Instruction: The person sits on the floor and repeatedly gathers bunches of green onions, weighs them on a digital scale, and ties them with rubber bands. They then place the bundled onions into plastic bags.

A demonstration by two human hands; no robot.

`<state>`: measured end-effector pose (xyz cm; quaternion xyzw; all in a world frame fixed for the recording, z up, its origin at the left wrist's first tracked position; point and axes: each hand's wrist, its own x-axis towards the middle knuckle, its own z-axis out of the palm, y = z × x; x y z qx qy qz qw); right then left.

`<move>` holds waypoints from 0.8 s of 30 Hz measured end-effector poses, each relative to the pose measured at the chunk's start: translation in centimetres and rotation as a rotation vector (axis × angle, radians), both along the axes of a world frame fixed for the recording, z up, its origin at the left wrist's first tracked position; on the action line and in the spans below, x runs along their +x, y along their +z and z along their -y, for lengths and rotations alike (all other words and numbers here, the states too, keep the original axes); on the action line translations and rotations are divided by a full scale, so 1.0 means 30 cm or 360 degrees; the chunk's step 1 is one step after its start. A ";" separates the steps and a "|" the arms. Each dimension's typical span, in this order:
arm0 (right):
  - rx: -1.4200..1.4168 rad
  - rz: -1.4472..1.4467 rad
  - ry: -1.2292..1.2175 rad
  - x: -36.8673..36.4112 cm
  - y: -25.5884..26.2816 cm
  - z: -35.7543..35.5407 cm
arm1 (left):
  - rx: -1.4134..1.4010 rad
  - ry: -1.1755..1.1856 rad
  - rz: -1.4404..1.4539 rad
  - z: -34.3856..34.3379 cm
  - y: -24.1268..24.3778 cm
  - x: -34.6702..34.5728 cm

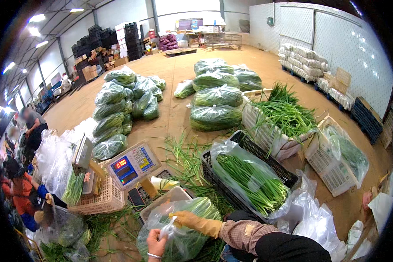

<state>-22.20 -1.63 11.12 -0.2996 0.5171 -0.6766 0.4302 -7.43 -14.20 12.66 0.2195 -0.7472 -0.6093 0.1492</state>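
A clear plastic bag (196, 240) full of long green vegetables, seemingly garlic chives, lies before me, partly over the pan (167, 199) of a digital scale. Its gathered neck is pinched by my bare left hand (156, 243), with a bracelet at the wrist. My right hand (190, 221), in a yellowish rubber glove, grips the same twisted plastic just beside it. Behind the pan stands the scale's display head (132, 164), its red digits lit. To the right, an open bag of green stalks (252, 180) sits in a black plastic crate (240, 137).
A white crate (262, 119) heaped with loose greens stands beyond the black one. Filled bags are stacked on the floor at left (109, 113) and centre (216, 95). Loose plastic bags (317, 222) lie at right. At left a co-worker in orange (23, 193) handles another bag.
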 end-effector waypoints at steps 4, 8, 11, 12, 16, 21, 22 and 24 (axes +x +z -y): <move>0.0127 0.0169 -0.0121 -0.014 0.002 0.012 | -0.0066 0.0545 -0.0283 0.035 -0.013 -0.015; -0.0238 0.0441 -0.0171 -0.072 0.071 -0.015 | -0.0037 0.0692 -0.0346 0.105 -0.088 0.003; -0.0468 0.0440 -0.0039 -0.038 0.113 -0.030 | 0.0309 0.0357 -0.0378 0.013 0.008 -0.031; -0.0513 0.0405 0.0024 -0.035 0.099 -0.015 | -0.0008 0.0123 -0.0246 -0.004 0.001 -0.033; -0.0444 0.0401 0.0115 -0.041 0.072 0.013 | -0.1106 -0.0284 0.0032 -0.060 -0.046 -0.052; 0.0574 -0.1812 0.0169 -0.053 0.089 -0.024 | -0.0957 0.0301 -0.0009 0.043 -0.003 0.005; 0.0847 -0.1991 0.0329 -0.044 0.081 -0.036 | -0.0967 0.0405 -0.0100 0.043 0.010 0.009; 0.1162 -0.2096 0.0410 -0.050 0.068 -0.055 | -0.1008 0.0591 -0.0279 0.055 0.048 0.026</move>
